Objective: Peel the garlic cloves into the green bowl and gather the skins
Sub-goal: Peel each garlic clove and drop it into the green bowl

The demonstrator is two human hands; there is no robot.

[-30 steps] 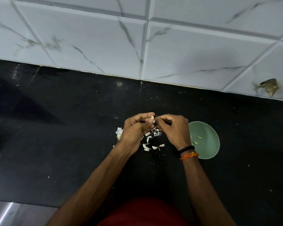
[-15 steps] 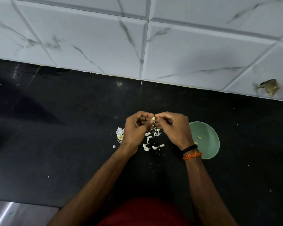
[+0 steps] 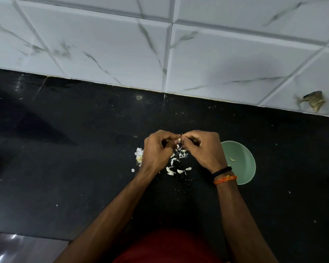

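Above the black counter my left hand [image 3: 157, 150] and my right hand [image 3: 202, 149] meet fingertip to fingertip, both pinching one small pale garlic clove [image 3: 179, 139]. Loose white skins [image 3: 176, 162] lie scattered on the counter beneath the hands. The rest of the garlic bulb [image 3: 139, 155] peeks out left of my left hand. The green bowl [image 3: 243, 164] sits right of my right wrist, partly hidden by it, with a peeled clove [image 3: 232, 159] showing inside.
A black stone counter [image 3: 65, 168] runs to a white marbled tile wall [image 3: 160, 54] at the back. A chipped spot [image 3: 314, 101] marks the wall at the far right. My red clothing [image 3: 169, 247] fills the bottom edge.
Both hands have drifted slightly up and away from me while still working the clove. My right wrist now covers more of the bowl's left side.
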